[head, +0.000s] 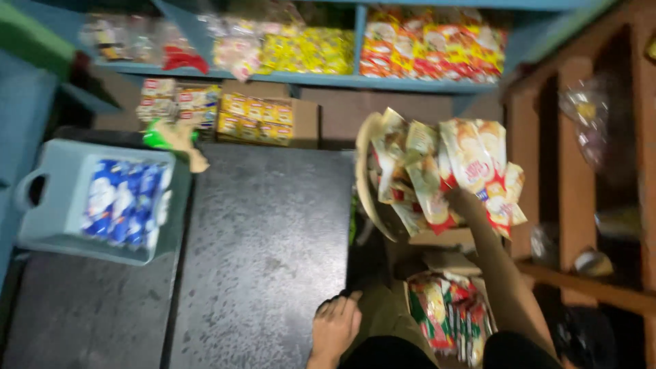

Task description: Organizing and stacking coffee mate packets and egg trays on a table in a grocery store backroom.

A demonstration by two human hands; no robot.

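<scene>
Bunch of snack packets (444,174) was held raised by right hand (468,201), fingers closed round packet tops; bunch hung beyond right edge of dark counter (266,232), above open box of packets (451,318). Left hand (336,326) was laid flat, fingers spread, on counter's near right corner. Grey basket (51,198) of blue packets was set at counter's left edge. Risk judged: slick wrappers could be lost from loose bunch, dropped beside box.

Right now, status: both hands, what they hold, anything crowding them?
Right hand raised, gripping a bunch of snack packets. Left hand flat on the dark counter, empty. Box of packets below; grey basket far left, clear.
</scene>
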